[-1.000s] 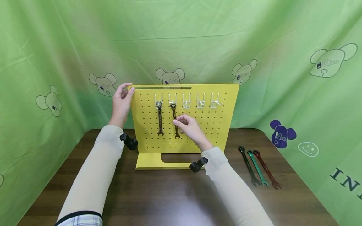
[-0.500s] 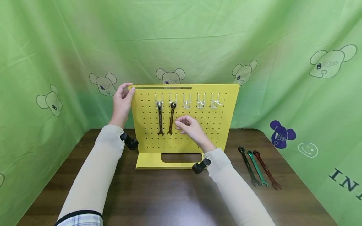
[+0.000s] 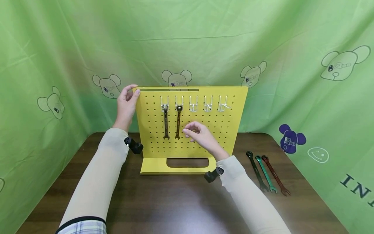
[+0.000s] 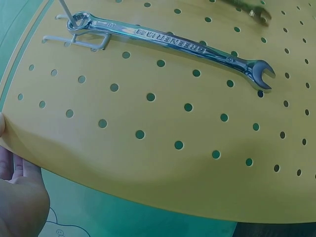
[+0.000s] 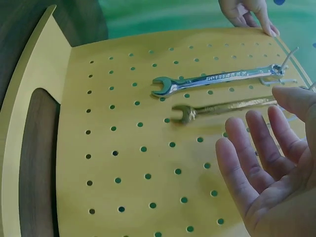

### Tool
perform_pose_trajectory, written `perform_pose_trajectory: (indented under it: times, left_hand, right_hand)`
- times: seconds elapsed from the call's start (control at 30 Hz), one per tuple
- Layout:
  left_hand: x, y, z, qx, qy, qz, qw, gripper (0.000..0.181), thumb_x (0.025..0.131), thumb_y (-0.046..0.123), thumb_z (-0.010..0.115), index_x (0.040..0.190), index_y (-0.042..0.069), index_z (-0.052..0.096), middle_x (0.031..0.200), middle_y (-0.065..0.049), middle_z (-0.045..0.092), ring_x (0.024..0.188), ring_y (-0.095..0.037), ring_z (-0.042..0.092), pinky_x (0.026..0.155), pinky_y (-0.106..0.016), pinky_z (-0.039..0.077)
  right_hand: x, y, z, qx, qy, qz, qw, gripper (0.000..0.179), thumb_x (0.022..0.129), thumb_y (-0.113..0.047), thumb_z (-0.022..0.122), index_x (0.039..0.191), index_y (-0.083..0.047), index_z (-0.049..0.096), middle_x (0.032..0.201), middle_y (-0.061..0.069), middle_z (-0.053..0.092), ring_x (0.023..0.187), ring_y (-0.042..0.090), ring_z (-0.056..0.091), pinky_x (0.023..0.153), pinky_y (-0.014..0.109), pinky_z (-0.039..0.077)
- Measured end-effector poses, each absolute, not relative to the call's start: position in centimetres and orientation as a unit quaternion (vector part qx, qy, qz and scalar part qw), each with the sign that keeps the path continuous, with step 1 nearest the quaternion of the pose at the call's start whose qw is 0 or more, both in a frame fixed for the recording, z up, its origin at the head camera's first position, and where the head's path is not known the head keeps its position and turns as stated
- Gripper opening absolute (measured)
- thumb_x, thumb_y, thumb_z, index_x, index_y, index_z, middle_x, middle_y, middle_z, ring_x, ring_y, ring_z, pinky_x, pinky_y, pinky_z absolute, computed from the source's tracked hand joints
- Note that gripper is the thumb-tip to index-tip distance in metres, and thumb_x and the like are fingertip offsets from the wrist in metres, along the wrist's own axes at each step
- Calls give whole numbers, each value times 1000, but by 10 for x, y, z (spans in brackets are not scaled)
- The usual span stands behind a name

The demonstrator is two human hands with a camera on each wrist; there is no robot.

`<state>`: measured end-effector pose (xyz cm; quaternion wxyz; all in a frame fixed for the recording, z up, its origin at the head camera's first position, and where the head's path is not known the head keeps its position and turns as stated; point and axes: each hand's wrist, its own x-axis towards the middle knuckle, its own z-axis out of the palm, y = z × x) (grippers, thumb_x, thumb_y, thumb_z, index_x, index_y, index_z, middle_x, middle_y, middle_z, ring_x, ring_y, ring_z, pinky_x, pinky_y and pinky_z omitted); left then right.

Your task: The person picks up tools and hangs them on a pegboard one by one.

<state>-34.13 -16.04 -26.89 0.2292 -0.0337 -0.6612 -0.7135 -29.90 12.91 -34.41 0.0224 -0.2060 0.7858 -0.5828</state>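
A yellow pegboard (image 3: 210, 143) stands upright on the table, and my left hand (image 3: 126, 105) grips its top left corner between thumb and fingers. From its two leftmost hooks hang two combination wrenches: a shiny chrome wrench (image 4: 173, 42) and a brassy-toned wrench (image 5: 227, 107). My right hand (image 3: 201, 136) is just to the right of the brassy wrench, apart from it. Nothing lies in its relaxed, partly bent fingers, seen palm-on in the right wrist view. White wire hooks (image 3: 208, 104) without wrenches continue along the row to the right.
On the brown table (image 3: 163, 201), right of the pegboard, lie a black wrench (image 3: 257, 170), a green wrench (image 3: 266, 174) and a red wrench (image 3: 276, 175), side by side. A green printed curtain (image 3: 187, 39) encloses the back and sides.
My right hand has let go of the brassy wrench and moved slightly right and down. That wrench has swung from a tilt to hang nearly straight. The left hand stays on the corner.
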Motion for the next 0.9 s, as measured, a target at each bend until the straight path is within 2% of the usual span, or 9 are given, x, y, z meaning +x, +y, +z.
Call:
perform_pose_trajectory:
  times: [0.27,0.63,0.73,0.9]
  left_hand:
    - [-341,-161,-268,-32,-667,-709,227,34,99,26,65,131,15,61,112,-4,62,96,-15,59,85,-29,54]
    - [-340,-160,-267,-32,-664,-712,226,33,99,24,64,130,14,62,112,-4,63,96,-15,59,86,-29,54]
    - [-340,-160,-268,-30,-665,-711,226,32,99,25,64,130,15,62,112,-4,62,96,-15,59,86,-29,54]
    - [-341,-160,-268,-28,-664,-711,230,30,99,24,65,128,17,63,110,-3,63,95,-15,59,83,-28,54]
  right_hand:
    - [-292,146,-348,-213,796,-565,32,34,100,-28,65,118,-1,60,111,28,62,105,47,58,88,56,54]
    - [-285,187,-360,-204,826,-523,52,32,100,-28,64,116,0,61,107,26,62,100,45,59,83,50,56]
    - [-283,198,-362,-201,832,-515,52,32,101,-27,64,116,1,60,106,25,62,98,42,60,81,45,57]
    - [-278,220,-367,-191,844,-499,53,31,101,-27,63,117,-1,60,102,20,62,91,28,62,78,38,56]
